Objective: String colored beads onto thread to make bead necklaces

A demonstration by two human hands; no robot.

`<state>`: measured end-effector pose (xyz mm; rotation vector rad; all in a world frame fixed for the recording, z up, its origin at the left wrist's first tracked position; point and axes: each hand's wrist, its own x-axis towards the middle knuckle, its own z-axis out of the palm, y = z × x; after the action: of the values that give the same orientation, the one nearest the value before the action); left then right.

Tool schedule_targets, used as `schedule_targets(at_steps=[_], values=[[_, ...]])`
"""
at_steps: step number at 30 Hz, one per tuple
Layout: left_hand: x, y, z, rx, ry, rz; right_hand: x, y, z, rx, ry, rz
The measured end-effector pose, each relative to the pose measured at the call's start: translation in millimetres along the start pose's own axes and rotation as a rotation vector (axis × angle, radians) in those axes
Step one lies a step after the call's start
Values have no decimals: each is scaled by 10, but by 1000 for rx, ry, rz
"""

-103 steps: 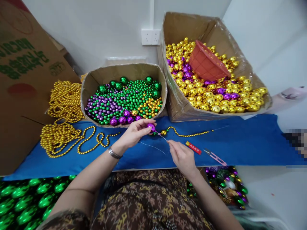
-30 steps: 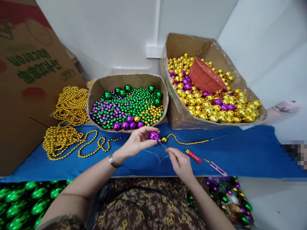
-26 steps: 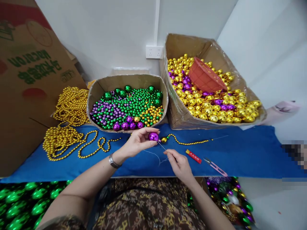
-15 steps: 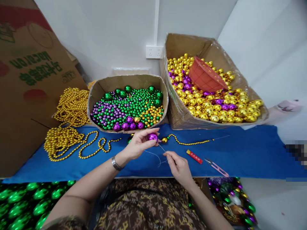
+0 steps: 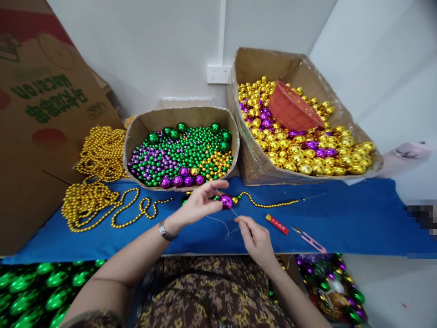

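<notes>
A shiny purple bead (image 5: pixel 226 201) sits on a thin thread at the end of a gold bead strand (image 5: pixel 269 203) lying across the blue cloth (image 5: pixel 341 214). My left hand (image 5: pixel 201 202) has its thumb and forefinger at the purple bead, the other fingers spread. My right hand (image 5: pixel 254 237) is closed in a pinch on the thread (image 5: pixel 225 225) just below the bead. A small gold bead (image 5: pixel 235 200) follows the purple one on the strand.
A round cardboard tub (image 5: pixel 136 132) of green, purple and gold beads stands behind my hands. A larger box (image 5: pixel 256 168) of gold beads holds an orange basket (image 5: pixel 292 111). Gold strands (image 5: pixel 95 182) pile at left. A red lighter (image 5: pixel 276 223) and pink snips (image 5: pixel 309 239) lie at right.
The purple bead has slid right along the thread to sit against the small gold bead. My left fingers have loosened around it. My right hand stays pinched on the thread.
</notes>
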<state>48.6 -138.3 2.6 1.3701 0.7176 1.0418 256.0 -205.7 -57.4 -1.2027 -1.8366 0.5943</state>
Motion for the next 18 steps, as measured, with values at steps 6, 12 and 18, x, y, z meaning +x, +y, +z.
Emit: schedule_targets(at_steps=[6, 12, 18], values=[[787, -4, -309, 960, 124, 129, 22, 57, -22, -57, 72, 12], [1209, -184, -214, 1460, -65, -1, 17, 99, 3, -81, 87, 7], [1022, -152, -242, 884, 174, -3, 19, 106, -47, -90, 117, 28]])
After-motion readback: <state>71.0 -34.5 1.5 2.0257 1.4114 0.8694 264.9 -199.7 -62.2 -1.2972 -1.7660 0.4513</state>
